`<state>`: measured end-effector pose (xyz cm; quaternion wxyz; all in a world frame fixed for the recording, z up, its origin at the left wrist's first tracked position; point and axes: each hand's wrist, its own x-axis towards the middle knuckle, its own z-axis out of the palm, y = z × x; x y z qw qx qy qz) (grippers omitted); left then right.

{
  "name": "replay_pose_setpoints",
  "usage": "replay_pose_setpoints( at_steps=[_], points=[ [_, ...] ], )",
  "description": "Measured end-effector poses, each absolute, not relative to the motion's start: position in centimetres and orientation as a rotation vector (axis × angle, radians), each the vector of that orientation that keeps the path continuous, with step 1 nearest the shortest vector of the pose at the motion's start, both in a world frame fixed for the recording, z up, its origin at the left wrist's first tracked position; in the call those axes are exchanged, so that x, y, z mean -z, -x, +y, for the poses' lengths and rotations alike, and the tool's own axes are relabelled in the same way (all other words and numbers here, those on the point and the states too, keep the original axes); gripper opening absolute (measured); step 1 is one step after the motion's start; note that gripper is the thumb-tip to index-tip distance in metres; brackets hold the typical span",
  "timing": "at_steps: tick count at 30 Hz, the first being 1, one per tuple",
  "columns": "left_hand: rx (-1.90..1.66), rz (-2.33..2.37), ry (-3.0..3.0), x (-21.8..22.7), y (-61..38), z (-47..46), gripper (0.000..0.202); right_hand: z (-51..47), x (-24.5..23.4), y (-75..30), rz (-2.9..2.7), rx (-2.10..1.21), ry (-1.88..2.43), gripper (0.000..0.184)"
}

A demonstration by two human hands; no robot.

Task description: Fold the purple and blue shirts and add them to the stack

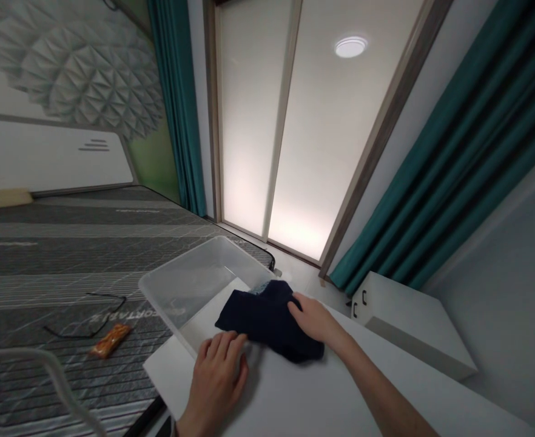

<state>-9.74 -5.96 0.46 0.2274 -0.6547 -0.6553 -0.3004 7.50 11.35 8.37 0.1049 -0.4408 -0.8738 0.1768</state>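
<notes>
A dark navy piece of folded cloth (267, 321), perhaps a garment, lies on the white tabletop (290, 400), and its far edge reaches the rim of a clear plastic bin (162, 297). A small patterned light-blue part (259, 287) shows at its far edge. My right hand (310, 315) grips the cloth's right side, with the thumb on top and the fingers along the upper edge. At the cloth's lower left corner is my left hand (217, 370), its fingers slightly bent and the thumb apart. Whether its fingertips touch the cloth is hard to see.
Left of the table is a bed with a striped grey mattress (67, 255), holding black glasses (90, 331) and an orange wrapped packet (110, 341). A curved pale tube (53, 370) rises at lower left. A white cabinet (413, 328) stands right, by teal curtains (431, 182) and sliding doors (313, 133).
</notes>
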Motion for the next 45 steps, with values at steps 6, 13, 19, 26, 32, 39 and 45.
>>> replay_pose_setpoints(
  at_steps=[6,13,19,26,32,39,45],
  points=[
    [0.621,-1.767,1.907,0.0,8.5,-5.3,0.052,7.7,-4.3,-8.5,-2.762,-0.397,1.058,0.068],
    [0.428,-1.851,2.027,-1.4,7.4,-3.0,0.068,6.0,-0.2,-9.0,-2.636,-0.375,0.956,0.038],
    [0.397,-1.712,2.378,-2.6,4.5,-1.0,0.033,3.4,0.4,-14.1,-2.54,-0.35,1.017,0.033],
    [0.448,-1.609,2.844,-3.8,-1.4,0.0,0.034,0.8,3.2,-21.5,-2.403,-0.299,1.203,0.04],
    [0.802,-1.481,3.183,-2.9,-4.2,0.3,0.068,0.2,2.5,-25.2,-1.866,-0.617,1.307,0.035],
    [1.493,-1.673,3.02,-1.0,-4.4,0.4,0.055,-0.8,1.2,-27.6,-1.053,-1.337,1.326,0.048],
    [2.391,-2.397,2.864,-1.7,-4.8,1.6,0.034,-1.1,-0.3,-29.4,-0.856,-1.561,1.197,0.048]
  ],
)
